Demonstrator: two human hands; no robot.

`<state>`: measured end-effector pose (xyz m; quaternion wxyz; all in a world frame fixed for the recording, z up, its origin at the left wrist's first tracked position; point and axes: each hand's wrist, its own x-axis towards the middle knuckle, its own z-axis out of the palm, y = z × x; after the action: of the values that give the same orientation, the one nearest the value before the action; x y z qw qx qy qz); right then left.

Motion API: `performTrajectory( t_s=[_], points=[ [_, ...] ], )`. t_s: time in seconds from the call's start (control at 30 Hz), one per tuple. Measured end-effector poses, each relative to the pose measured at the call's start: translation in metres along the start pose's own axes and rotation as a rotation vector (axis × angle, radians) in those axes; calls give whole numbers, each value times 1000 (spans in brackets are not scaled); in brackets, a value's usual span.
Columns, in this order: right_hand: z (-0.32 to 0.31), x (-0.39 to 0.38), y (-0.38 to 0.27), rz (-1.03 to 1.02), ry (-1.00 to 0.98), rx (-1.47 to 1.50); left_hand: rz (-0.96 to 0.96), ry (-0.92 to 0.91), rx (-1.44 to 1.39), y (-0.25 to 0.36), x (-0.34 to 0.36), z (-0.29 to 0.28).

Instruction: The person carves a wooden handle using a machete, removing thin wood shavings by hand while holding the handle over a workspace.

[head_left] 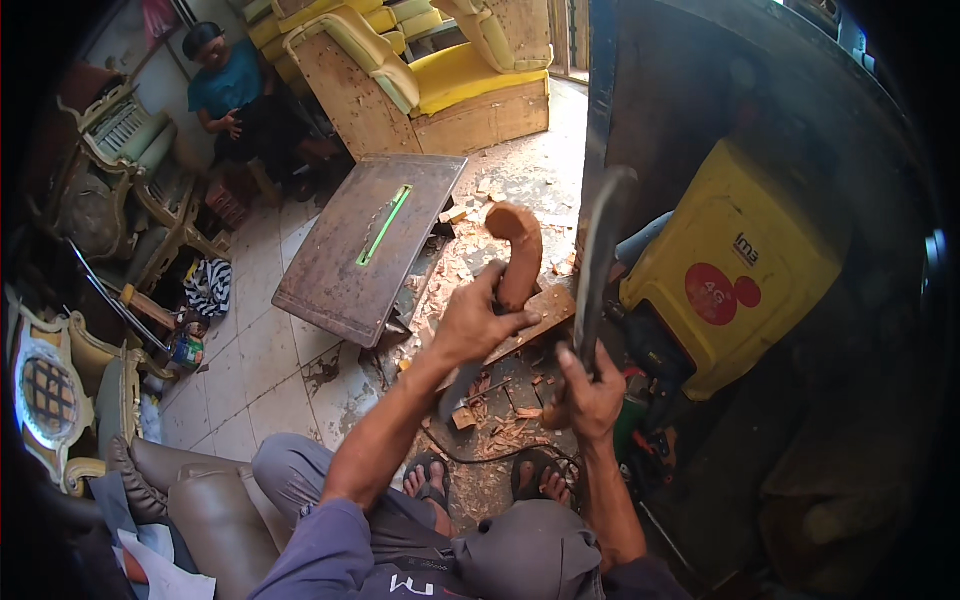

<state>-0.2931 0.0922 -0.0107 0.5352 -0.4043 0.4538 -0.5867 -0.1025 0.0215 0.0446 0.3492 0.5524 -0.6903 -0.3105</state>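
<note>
A hook-shaped piece of brown wood (pixel 524 255) stands upright in my left hand (pixel 474 318), whose fingers wrap its lower part. Its curled end points up and to the left. My right hand (pixel 592 395) is closed round the handle of a machete (pixel 597 265). The long dark blade rises beside the wood, apart from it. Under the wood lies a flat wooden block (pixel 550 308) on the floor. A dark, flat blade-like shape (pixel 460 388) shows below my left wrist; what it is I cannot tell.
Wood chips (pixel 505 430) and a dark cable (pixel 465 460) lie round my feet. A low brown table (pixel 370 235) with a green strip stands ahead left, a yellow plastic seat (pixel 740 260) right. Beyond are a yellow armchair (pixel 480 85) and a seated person (pixel 240 95).
</note>
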Motion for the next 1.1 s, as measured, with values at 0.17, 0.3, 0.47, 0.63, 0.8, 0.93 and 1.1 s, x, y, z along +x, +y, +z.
performTrajectory(
  t_s=[0.17, 0.3, 0.47, 0.63, 0.8, 0.93, 1.1],
  points=[
    [48, 53, -56, -102, -215, 127, 173, 305, 98, 4, -28, 18],
    [87, 78, -82, -193, -477, 224, 212, 486, 234, 20, -34, -10],
    [123, 103, -94, -171, -717, 194, 166, 388, 221, 12, -45, -72],
    [137, 118, -82, -35, -839, 190, 273, 327, -178, 25, -78, -134],
    [162, 101, -100, -30, -785, 20, 317, 506, 238, 51, -77, -147],
    [170, 59, -131, -152, -445, -257, 259, 712, 122, 47, -78, -146],
    [170, -17, -136, -383, -261, 42, 350, 788, 146, 18, -93, -163]
  ],
)
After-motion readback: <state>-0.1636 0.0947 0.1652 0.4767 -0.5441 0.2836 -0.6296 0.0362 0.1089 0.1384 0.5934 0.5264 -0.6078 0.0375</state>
